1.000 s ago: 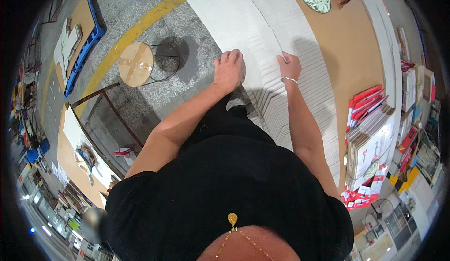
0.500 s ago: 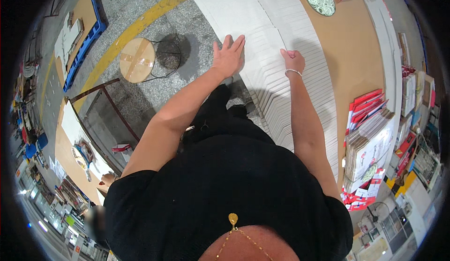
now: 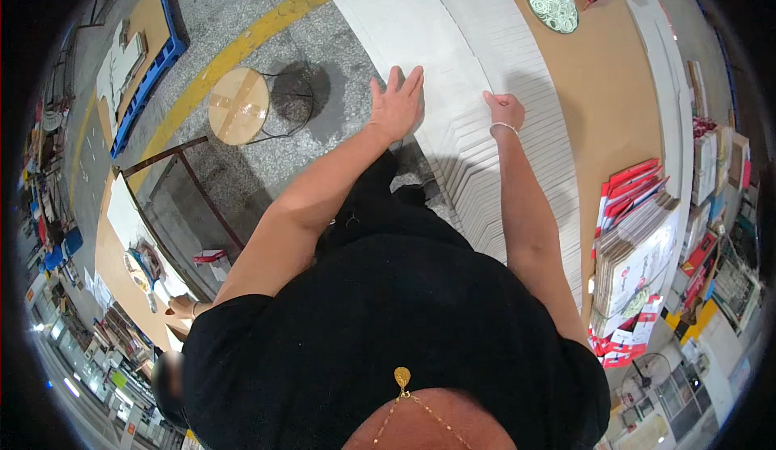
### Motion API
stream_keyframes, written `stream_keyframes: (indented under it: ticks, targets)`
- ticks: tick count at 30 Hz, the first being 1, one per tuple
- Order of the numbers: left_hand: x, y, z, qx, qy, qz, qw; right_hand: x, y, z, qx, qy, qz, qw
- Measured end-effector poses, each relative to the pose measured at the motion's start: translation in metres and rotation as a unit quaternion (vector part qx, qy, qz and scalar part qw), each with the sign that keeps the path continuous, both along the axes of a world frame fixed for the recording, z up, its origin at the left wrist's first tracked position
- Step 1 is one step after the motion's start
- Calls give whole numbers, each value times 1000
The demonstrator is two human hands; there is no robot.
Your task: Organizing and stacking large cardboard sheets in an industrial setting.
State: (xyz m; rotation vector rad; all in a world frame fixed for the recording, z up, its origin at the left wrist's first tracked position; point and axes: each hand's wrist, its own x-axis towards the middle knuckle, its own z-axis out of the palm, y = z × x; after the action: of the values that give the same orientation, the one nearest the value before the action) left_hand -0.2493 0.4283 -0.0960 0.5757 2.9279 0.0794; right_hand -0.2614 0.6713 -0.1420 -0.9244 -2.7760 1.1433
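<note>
White sheets [image 3: 453, 78], apparently at an edge-adjusting step: left hand [image 3: 398, 109] rests on them, fingers spread, grasping nothing; right hand [image 3: 508, 111] pinches an edge; moving it calls for even tension.

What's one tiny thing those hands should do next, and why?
Maybe the right hand should gently lift the white sheet: it looks pinched at that edge, while the left hand is spread open at the other side, where it could steady things.
</note>
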Motion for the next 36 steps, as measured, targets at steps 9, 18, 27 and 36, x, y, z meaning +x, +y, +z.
stream_keyframes:
  ticks: [9, 18, 27, 36]
  targets:
    - [1, -6, -16, 402, 61, 199, 892, -25, -14, 1, 154, 159, 138, 965]
    - [-52, 2, -40, 595, -88, 495, 626, -90, -78, -4, 151, 101, 225, 957]
    - [-68, -6, -34, 620, -84, 502, 597, -131, -81, -3, 122, 126, 222, 959]
    - [-8, -14, -83, 603, -85, 532, 589, -107, -34, 4, 95, 116, 187, 971]
